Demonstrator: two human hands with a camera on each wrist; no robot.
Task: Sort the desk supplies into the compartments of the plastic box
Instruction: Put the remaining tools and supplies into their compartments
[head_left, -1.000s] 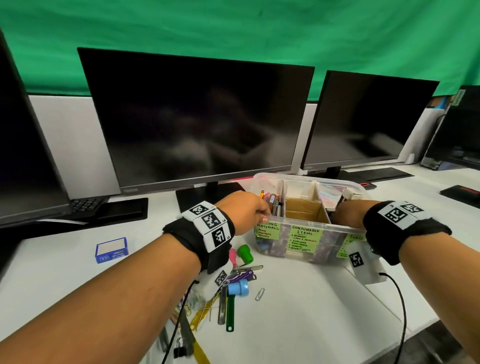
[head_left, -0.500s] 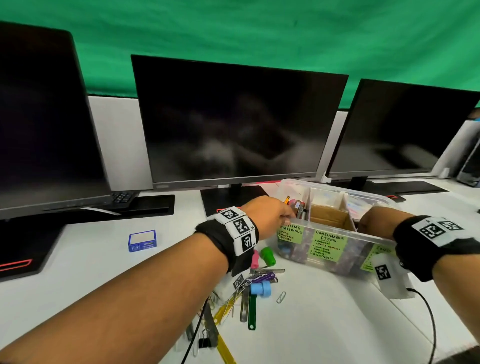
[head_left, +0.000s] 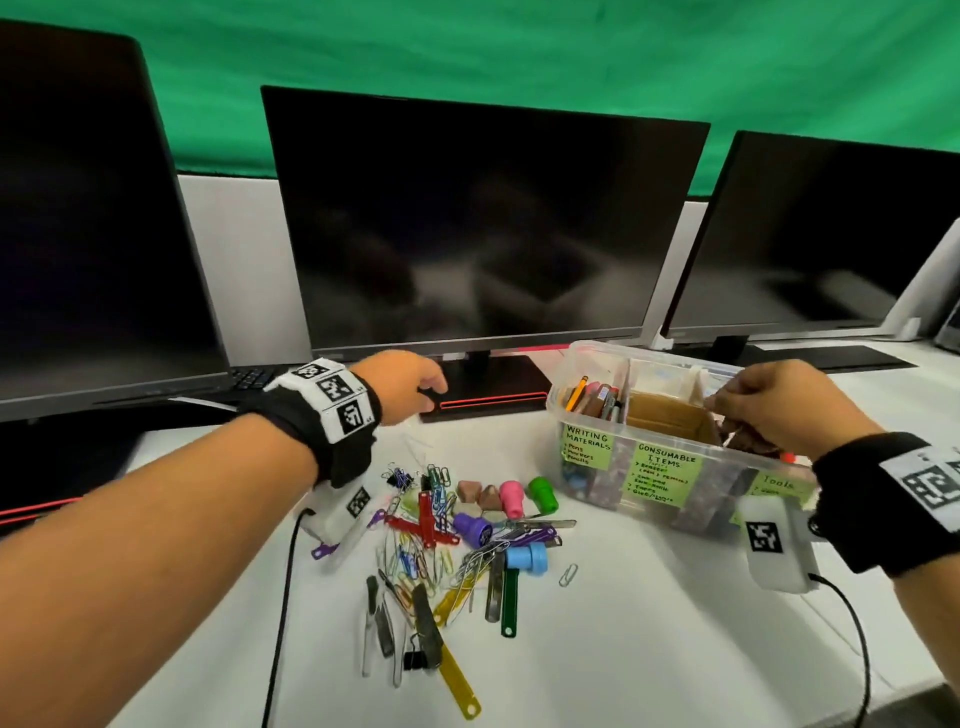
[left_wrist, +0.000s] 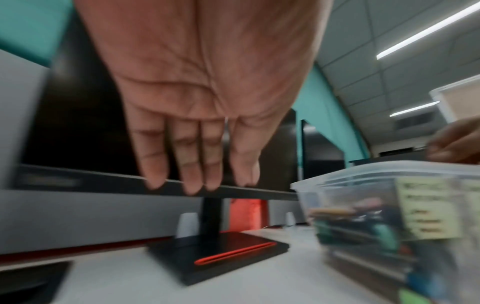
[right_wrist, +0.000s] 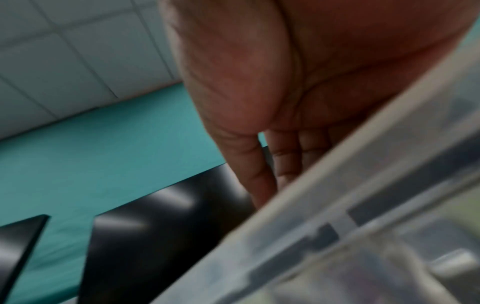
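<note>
Left hand off the plastic box now; half a second ago it was at the writing-materials compartment. Fingers straight, empty, above the desk near the monitor base. Likely one drop done, next pick due. Loose pile of paper clips, tags and caps remains unsorted on the desk left of the box. Right hand over the box's right end, fingers curled; whether it grips anything, cannot tell.
</note>
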